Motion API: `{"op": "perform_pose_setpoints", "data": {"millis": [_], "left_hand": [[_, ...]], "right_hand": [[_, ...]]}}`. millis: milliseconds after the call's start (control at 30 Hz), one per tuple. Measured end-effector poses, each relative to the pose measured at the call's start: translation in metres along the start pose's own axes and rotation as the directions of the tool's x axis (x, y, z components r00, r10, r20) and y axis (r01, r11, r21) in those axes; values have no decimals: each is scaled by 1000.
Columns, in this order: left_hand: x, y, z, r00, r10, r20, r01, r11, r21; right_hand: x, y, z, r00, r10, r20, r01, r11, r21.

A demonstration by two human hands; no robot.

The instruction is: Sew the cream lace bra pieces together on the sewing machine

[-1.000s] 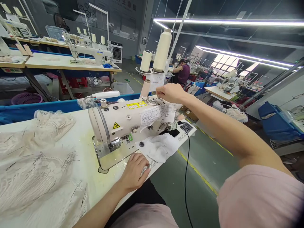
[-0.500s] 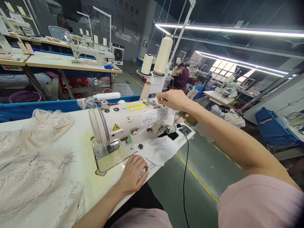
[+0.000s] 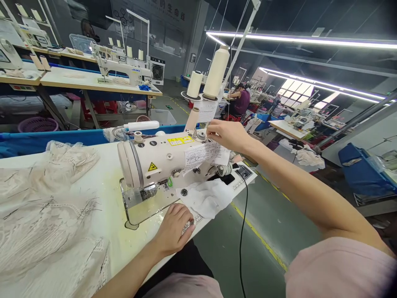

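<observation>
A cream sewing machine [image 3: 158, 159] stands on the white table [image 3: 102, 182]. My right hand [image 3: 228, 134] reaches over the machine's top right end, fingers pinched together by the small bobbin winder [image 3: 201, 135]; what they pinch is too fine to see. A handwritten paper slip [image 3: 204, 154] is taped to the machine just below that hand. My left hand [image 3: 175, 227] rests at the table's front edge with curled fingers on a small metal object. A white cloth [image 3: 208, 198] lies right of it. Two cream thread cones [image 3: 216, 73] stand behind the machine.
Cream lace fabric [image 3: 46, 207] covers the table's left half. A black cable [image 3: 242, 231] hangs off the right edge over the green floor. Another sewing machine [image 3: 124, 70] sits on a table behind. A person in purple [image 3: 239, 98] works far back.
My right hand has lowered slightly and stays at the top of the machine. My left hand has not moved from the table edge.
</observation>
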State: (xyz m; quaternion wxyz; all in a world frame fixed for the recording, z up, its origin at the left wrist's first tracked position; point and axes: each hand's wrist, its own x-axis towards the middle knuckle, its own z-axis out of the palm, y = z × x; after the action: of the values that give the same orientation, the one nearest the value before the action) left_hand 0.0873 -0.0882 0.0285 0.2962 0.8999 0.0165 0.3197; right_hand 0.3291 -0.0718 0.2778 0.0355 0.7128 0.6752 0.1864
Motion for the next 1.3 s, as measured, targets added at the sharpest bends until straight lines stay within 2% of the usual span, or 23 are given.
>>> {"op": "perform_pose_setpoints", "data": {"millis": [100, 167, 267, 400, 533, 667, 833, 1033, 1100, 1167, 1300], "left_hand": [[0, 0, 0, 1000, -8, 7, 8, 1000, 3], [-1, -1, 0, 1000, -12, 16, 11, 1000, 7], [-2, -1, -1, 1000, -11, 24, 11, 1000, 14], [-1, 0, 0, 1000, -10, 17, 9, 1000, 15], [0, -1, 0, 1000, -16, 8, 16, 1000, 7], [-1, 0, 1, 1000, -25, 10, 25, 1000, 6], [-2, -1, 0, 1000, -19, 19, 19, 1000, 13], [-1, -1, 0, 1000, -14, 25, 14, 1000, 3], [0, -1, 0, 1000, -14, 25, 14, 1000, -3], [0, -1, 0, 1000, -14, 25, 14, 1000, -7], [1, 0, 0, 999, -18, 29, 18, 1000, -9]], "right_hand": [[6, -13, 0, 997, -68, -46, 68, 998, -18], [20, -14, 3, 997, -57, -59, 57, 998, -1], [32, -2, 9, 998, 12, -54, -9, 998, 58], [12, 12, 11, 998, 69, -15, -68, 997, 42], [-4, 1, 5, 998, -55, -23, 56, 998, 24], [17, -8, 4, 989, -121, -80, 128, 989, 80], [37, 11, 14, 998, -50, -44, 58, 980, 190], [11, 25, 20, 999, 24, -33, -16, 973, 228], [1, 22, 17, 999, -10, -45, 18, 984, 180], [-4, 15, 14, 993, -94, -73, 101, 991, 93], [7, 0, 11, 962, -237, -135, 241, 970, 13]]}}
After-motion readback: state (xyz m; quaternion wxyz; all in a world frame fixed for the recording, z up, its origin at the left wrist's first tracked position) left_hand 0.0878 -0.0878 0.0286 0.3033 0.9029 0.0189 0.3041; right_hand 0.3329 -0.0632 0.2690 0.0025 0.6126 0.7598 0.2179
